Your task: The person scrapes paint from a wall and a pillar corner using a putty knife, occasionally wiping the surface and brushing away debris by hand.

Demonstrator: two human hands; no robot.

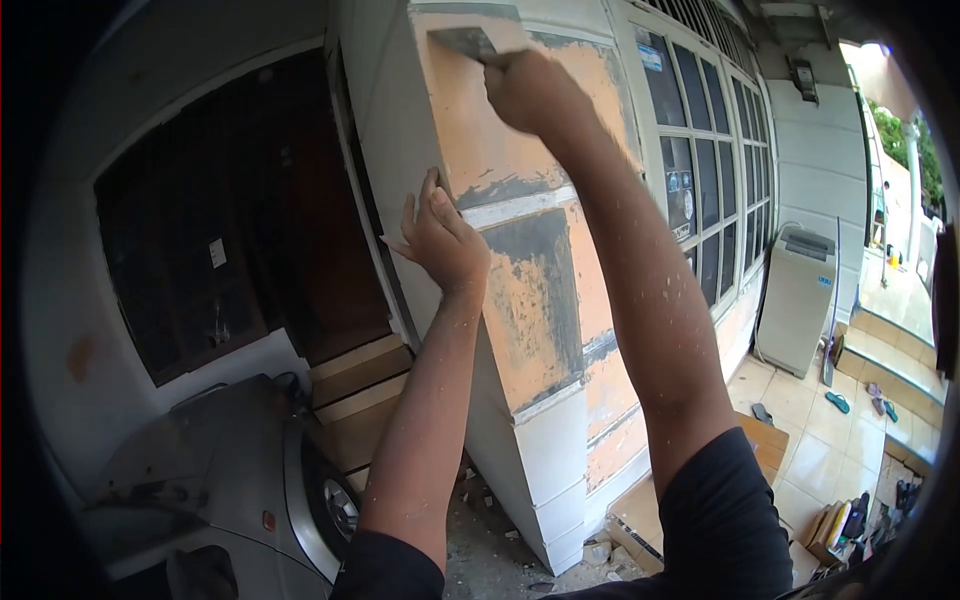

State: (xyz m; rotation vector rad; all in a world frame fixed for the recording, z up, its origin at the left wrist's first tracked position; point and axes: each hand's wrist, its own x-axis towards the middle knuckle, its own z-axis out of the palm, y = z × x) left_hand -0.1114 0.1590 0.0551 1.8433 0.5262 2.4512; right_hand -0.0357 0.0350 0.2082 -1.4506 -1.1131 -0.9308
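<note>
My right hand (535,92) is closed round the handle of a scraper (462,42). The wide blade lies against the upper panel of the wall corner (480,130), where peach-coloured surface shows between grey patches. Lower down on the left, my left hand (445,238) is open, fingers stretched upward, touching the edge of the corner. Below it a second panel (530,300) carries a rough mix of grey and peach. Small pale specks dot both forearms.
Left of the corner stand a parked car (230,480), steps (365,385) and a dark door (320,210). To the right are a barred window (700,150), a washing machine (797,300) and sandals (838,402) on the tiles. Debris (490,520) litters the ground below.
</note>
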